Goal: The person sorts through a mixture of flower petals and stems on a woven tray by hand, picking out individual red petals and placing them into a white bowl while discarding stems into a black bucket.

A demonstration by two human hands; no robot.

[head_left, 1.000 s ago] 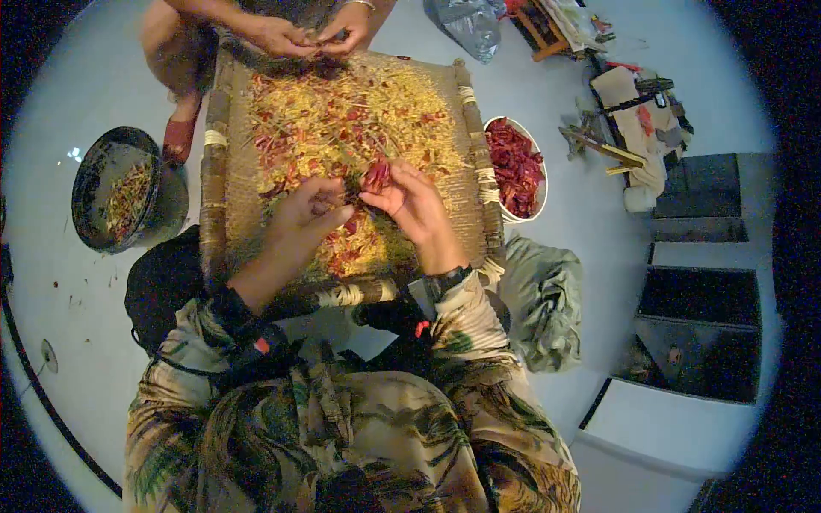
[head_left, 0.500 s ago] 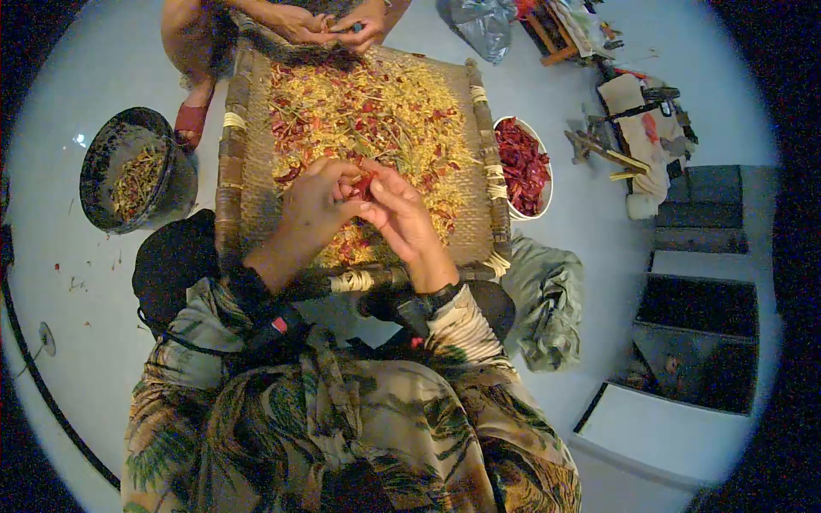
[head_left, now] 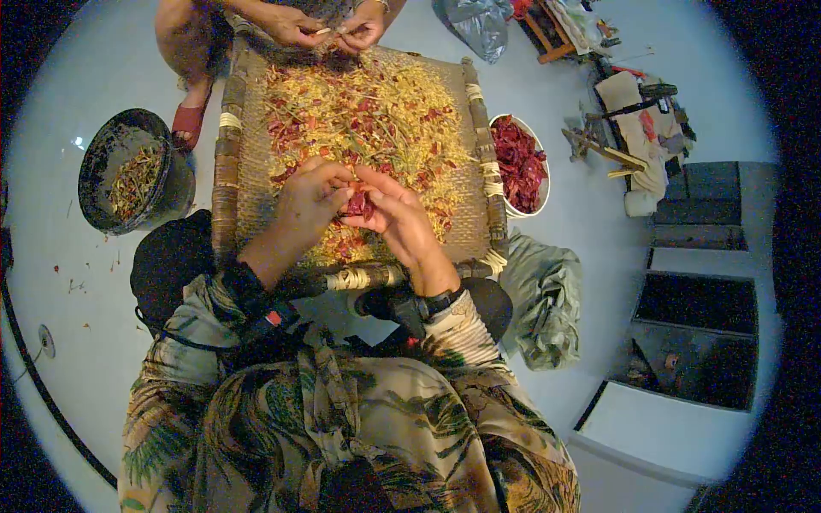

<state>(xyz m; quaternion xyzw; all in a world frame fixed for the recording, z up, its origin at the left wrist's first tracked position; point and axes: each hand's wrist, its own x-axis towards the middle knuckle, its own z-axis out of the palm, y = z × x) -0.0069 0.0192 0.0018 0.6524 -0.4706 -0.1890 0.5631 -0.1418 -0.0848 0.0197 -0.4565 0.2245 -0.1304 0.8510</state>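
A dried red chili is held between both my hands over a woven bamboo tray. My left hand pinches it from the left with thumb and fingertips. My right hand grips its right side, the thumb pressed on top and fingers curled beneath. Under them, yellow chili seeds lie spread over the tray, mixed with red skin pieces and stems. Just right of the tray stands a white bucket full of red chili skins.
Left on the floor is a black bucket holding stems. Across the tray, another person's hands pinch a small pale piece. A green sack lies right, a grey plastic bag behind. A wooden tool is farther right.
The chili now shows more broadly between my hands, and my fingers have shifted around it. The other person's hands have drawn slightly apart, with a pale piece visible.
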